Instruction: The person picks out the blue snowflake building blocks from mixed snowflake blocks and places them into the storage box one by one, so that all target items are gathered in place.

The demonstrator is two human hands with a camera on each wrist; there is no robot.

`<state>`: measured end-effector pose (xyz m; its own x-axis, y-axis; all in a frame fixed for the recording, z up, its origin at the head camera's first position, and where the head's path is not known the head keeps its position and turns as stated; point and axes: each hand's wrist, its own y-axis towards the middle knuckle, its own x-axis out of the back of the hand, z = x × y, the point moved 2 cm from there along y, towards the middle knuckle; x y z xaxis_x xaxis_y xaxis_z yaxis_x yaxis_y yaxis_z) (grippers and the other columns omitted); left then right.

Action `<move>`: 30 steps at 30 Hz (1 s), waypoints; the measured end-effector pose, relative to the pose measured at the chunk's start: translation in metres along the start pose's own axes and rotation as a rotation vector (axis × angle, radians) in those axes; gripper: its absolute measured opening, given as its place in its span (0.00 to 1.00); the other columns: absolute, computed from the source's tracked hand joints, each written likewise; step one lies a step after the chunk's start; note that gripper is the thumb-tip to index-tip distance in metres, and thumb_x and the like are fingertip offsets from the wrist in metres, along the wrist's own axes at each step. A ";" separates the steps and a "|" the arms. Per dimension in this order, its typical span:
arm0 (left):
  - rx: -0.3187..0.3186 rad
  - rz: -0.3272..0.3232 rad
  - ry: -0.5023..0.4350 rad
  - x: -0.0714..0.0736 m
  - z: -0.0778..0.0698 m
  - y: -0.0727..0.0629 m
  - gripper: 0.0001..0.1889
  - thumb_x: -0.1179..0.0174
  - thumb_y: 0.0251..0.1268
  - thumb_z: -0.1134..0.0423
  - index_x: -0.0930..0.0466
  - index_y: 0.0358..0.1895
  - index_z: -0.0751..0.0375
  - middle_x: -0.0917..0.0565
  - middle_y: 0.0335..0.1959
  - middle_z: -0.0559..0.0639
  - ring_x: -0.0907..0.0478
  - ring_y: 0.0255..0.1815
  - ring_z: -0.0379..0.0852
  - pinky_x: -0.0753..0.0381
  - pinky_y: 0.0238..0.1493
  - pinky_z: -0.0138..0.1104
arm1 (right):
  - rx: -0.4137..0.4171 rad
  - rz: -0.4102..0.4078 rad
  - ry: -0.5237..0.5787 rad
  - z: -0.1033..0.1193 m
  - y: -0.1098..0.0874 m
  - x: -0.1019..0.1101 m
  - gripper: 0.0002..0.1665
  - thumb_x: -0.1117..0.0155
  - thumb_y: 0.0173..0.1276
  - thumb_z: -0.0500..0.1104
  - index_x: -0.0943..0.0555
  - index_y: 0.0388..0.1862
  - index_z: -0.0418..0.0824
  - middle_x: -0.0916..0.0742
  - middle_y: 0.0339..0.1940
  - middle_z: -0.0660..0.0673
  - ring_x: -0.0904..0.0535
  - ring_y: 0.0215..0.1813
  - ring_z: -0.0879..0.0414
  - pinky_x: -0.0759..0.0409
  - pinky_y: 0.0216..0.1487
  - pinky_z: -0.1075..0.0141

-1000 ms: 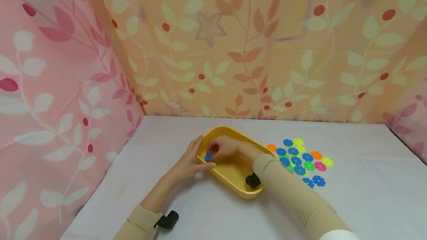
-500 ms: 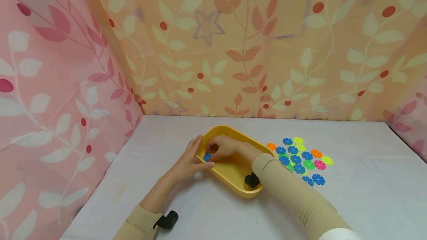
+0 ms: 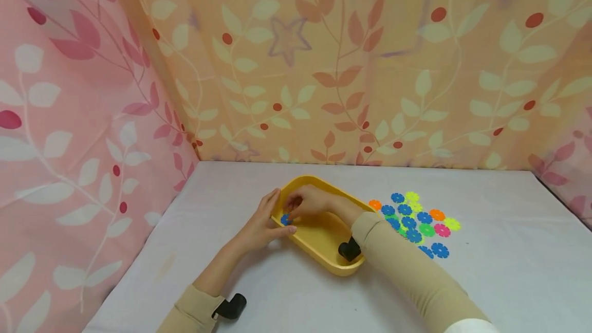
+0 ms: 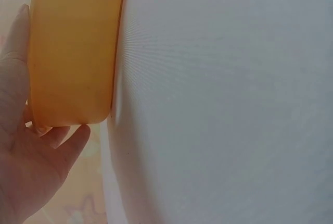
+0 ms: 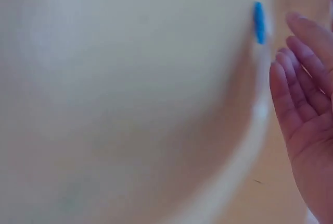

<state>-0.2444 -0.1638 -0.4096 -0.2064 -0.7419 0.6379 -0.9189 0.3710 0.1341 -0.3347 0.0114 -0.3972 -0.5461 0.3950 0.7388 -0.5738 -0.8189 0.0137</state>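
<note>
On the white cloth before you sits one container: an oblong yellow tray with rounded corners, set at a slant. Your right sleeve crosses its right-hand end. To the tray's right lies a scatter of flower-shaped discs in blue, yellow, green, orange and pink, several overlapping. Your left hand grips the tray's far-left end, thumb at the near rim and fingers against the outer wall. Your right hand is inside the tray at that same end, fingers loosely bent; your right wrist view shows a gap between the visible fingertips and the disc there. Whether your right thumb touches it cannot be told. A black wrist unit hangs over the tray's opposite end. The smallest item, one blue flower disc, is in the tray, beside your right fingertips.
</note>
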 end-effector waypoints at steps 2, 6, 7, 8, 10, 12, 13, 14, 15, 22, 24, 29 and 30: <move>0.005 -0.002 -0.010 -0.001 0.000 0.000 0.56 0.29 0.56 0.46 0.58 0.78 0.62 0.56 0.79 0.55 0.55 0.77 0.54 0.49 0.74 0.52 | 0.014 -0.031 0.011 0.004 -0.003 0.010 0.16 0.28 0.62 0.42 0.16 0.47 0.38 0.14 0.35 0.52 0.21 0.39 0.62 0.21 0.45 0.71; 0.012 -0.002 -0.011 -0.002 0.000 0.001 0.56 0.30 0.56 0.45 0.58 0.79 0.62 0.56 0.79 0.54 0.54 0.77 0.54 0.49 0.73 0.52 | 0.030 -0.117 0.056 0.015 -0.017 0.036 0.18 0.29 0.64 0.44 0.16 0.51 0.37 0.14 0.39 0.50 0.20 0.43 0.59 0.21 0.50 0.67; 0.013 -0.002 -0.008 -0.003 0.001 0.001 0.56 0.30 0.56 0.45 0.58 0.79 0.62 0.56 0.79 0.54 0.54 0.77 0.54 0.48 0.73 0.52 | 0.024 -0.139 0.073 0.017 -0.021 0.042 0.19 0.29 0.64 0.45 0.16 0.52 0.38 0.13 0.41 0.49 0.20 0.44 0.58 0.21 0.51 0.67; 0.013 -0.003 -0.005 -0.003 0.001 0.001 0.56 0.30 0.56 0.45 0.58 0.79 0.62 0.56 0.79 0.54 0.54 0.77 0.54 0.48 0.73 0.51 | 0.024 -0.161 0.091 0.019 -0.026 0.049 0.19 0.30 0.65 0.44 0.17 0.52 0.37 0.13 0.42 0.48 0.20 0.44 0.57 0.21 0.51 0.66; 0.014 -0.007 0.004 -0.003 0.001 0.001 0.56 0.30 0.56 0.45 0.57 0.79 0.61 0.55 0.79 0.53 0.54 0.77 0.54 0.49 0.74 0.51 | 0.000 -0.202 0.142 0.021 -0.038 0.061 0.19 0.31 0.66 0.45 0.17 0.53 0.38 0.13 0.44 0.46 0.20 0.46 0.56 0.21 0.52 0.64; 0.010 -0.012 0.007 -0.003 0.001 0.001 0.56 0.29 0.56 0.45 0.57 0.79 0.61 0.55 0.79 0.53 0.54 0.77 0.54 0.49 0.74 0.51 | -0.022 -0.248 0.188 0.022 -0.051 0.072 0.19 0.31 0.66 0.45 0.17 0.54 0.40 0.14 0.46 0.46 0.20 0.47 0.54 0.21 0.52 0.63; 0.008 -0.012 0.006 -0.003 0.001 0.001 0.56 0.29 0.55 0.45 0.57 0.79 0.61 0.55 0.79 0.53 0.54 0.77 0.53 0.50 0.74 0.50 | -0.040 -0.271 0.214 0.021 -0.058 0.076 0.19 0.31 0.66 0.46 0.17 0.54 0.41 0.13 0.47 0.45 0.20 0.48 0.54 0.21 0.52 0.63; 0.006 -0.012 0.005 -0.003 0.001 0.001 0.56 0.29 0.55 0.45 0.57 0.79 0.61 0.55 0.79 0.52 0.54 0.77 0.53 0.50 0.74 0.50 | -0.064 -0.293 0.236 0.021 -0.067 0.080 0.19 0.31 0.66 0.47 0.17 0.53 0.43 0.13 0.47 0.46 0.20 0.48 0.53 0.20 0.51 0.63; 0.003 -0.012 0.004 -0.003 0.002 0.001 0.56 0.29 0.55 0.45 0.57 0.79 0.61 0.56 0.79 0.52 0.55 0.77 0.53 0.50 0.74 0.50 | -0.089 -0.312 0.263 0.020 -0.075 0.083 0.18 0.31 0.66 0.49 0.17 0.53 0.45 0.14 0.47 0.46 0.20 0.48 0.53 0.20 0.51 0.63; 0.001 -0.013 -0.040 -0.004 0.004 -0.001 0.56 0.29 0.56 0.49 0.59 0.79 0.60 0.58 0.79 0.51 0.53 0.77 0.54 0.38 0.70 0.48 | -0.165 -0.402 0.309 0.010 -0.133 0.091 0.18 0.32 0.67 0.49 0.18 0.54 0.46 0.17 0.51 0.43 0.20 0.49 0.47 0.19 0.52 0.60; -0.003 -0.012 -0.052 -0.004 0.004 -0.001 0.56 0.29 0.57 0.50 0.59 0.79 0.60 0.59 0.79 0.51 0.47 0.74 0.55 0.29 0.64 0.45 | -0.204 -0.417 0.293 0.007 -0.151 0.089 0.18 0.33 0.67 0.50 0.18 0.54 0.46 0.18 0.52 0.43 0.21 0.50 0.47 0.19 0.53 0.58; -0.004 0.003 -0.057 -0.004 0.003 0.000 0.56 0.29 0.57 0.49 0.60 0.79 0.61 0.59 0.79 0.50 0.33 0.66 0.56 0.22 0.53 0.34 | -0.300 -0.415 0.239 -0.012 -0.193 0.076 0.21 0.33 0.67 0.53 0.18 0.55 0.47 0.16 0.52 0.44 0.22 0.51 0.49 0.19 0.52 0.59; -0.005 0.005 -0.058 -0.005 0.003 0.001 0.56 0.29 0.57 0.48 0.60 0.79 0.62 0.59 0.79 0.50 0.32 0.65 0.56 0.22 0.52 0.33 | -0.314 -0.415 0.233 -0.017 -0.201 0.073 0.22 0.33 0.67 0.53 0.18 0.56 0.47 0.16 0.52 0.43 0.22 0.51 0.49 0.19 0.51 0.60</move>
<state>-0.2451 -0.1616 -0.4143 -0.2307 -0.7709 0.5937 -0.9161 0.3778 0.1345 -0.2697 0.2115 -0.3573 -0.3362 0.7678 0.5454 -0.9034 -0.4265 0.0436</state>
